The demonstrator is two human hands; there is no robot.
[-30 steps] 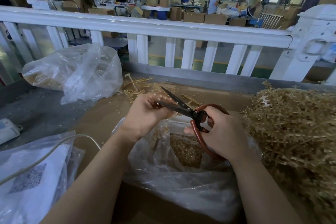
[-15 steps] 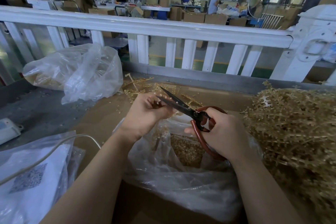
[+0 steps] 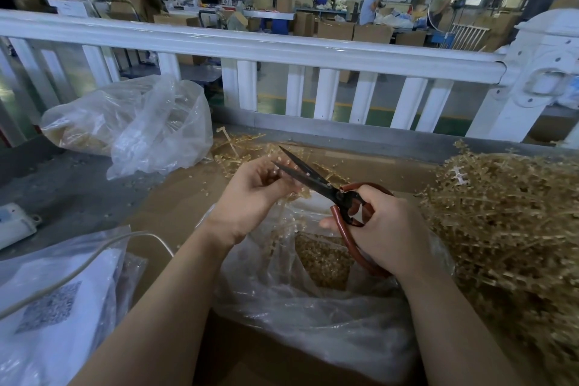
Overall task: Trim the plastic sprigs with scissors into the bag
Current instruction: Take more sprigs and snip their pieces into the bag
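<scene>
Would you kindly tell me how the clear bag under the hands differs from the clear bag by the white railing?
The bag under the hands is open at the top and shows small cut pieces inside; the bag by the railing lies slumped with its mouth folded over. The first sits on brown cardboard, the second on the grey surface. Both are clear plastic holding golden material.

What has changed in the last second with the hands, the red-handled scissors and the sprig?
Very little. The dark blades of the red-handled scissors stand slightly wider apart around the thin golden plastic sprig. The left hand keeps its grip on the sprig, the right hand on the handles. The clear plastic bag below and the golden sprig heap lie as before.
</scene>
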